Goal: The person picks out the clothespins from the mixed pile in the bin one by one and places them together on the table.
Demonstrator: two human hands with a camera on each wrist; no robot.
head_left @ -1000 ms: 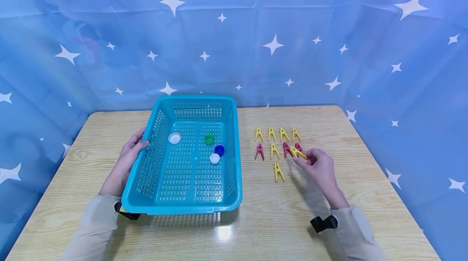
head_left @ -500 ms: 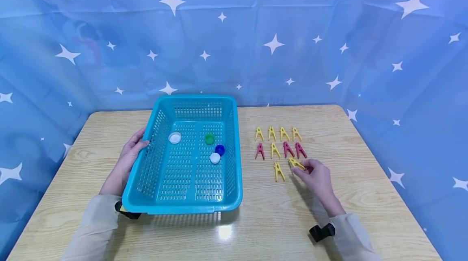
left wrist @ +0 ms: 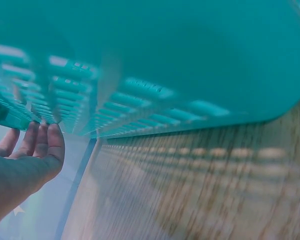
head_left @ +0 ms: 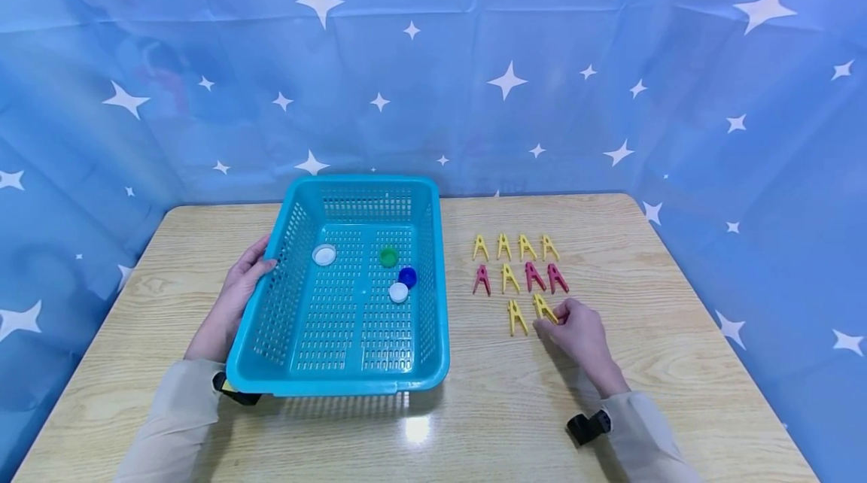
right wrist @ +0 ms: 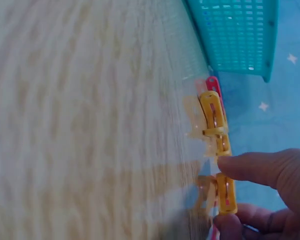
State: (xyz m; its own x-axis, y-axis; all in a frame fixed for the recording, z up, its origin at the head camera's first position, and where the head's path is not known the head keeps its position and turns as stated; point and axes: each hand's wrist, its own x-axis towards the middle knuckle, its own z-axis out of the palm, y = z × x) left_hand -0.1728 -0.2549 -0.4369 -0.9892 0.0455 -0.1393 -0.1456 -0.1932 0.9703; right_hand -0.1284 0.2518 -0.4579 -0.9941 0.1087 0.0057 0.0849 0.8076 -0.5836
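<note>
My left hand (head_left: 244, 280) holds the left side of a turquoise plastic basket (head_left: 443, 317), its thumb at the rim. The left wrist view shows the fingers (left wrist: 41, 140) against the slotted outer wall. My right hand (head_left: 579, 332) pinches a yellow clothespin (right wrist: 227, 194) between thumb and fingers, low at the tabletop. This clothespin stands to the right of another yellow clothespin (head_left: 517, 317) in the front row. Behind them lie a row of mixed red clothespins (head_left: 535, 277) and yellow ones, and a back row of yellow clothespins (head_left: 503, 246).
Inside the basket lie a white cap in a clear rim (head_left: 323, 255), a green cap (head_left: 388, 257), a blue cap (head_left: 407, 277) and a small white cap (head_left: 398, 293). A blue star-patterned cloth (head_left: 433, 92) hangs behind the wooden table (head_left: 501, 408).
My right hand has brought the yellow clothespin from over the red ones toward the near side, down beside the front yellow clothespin, and turned it more upright. The left hand and basket stay put.
</note>
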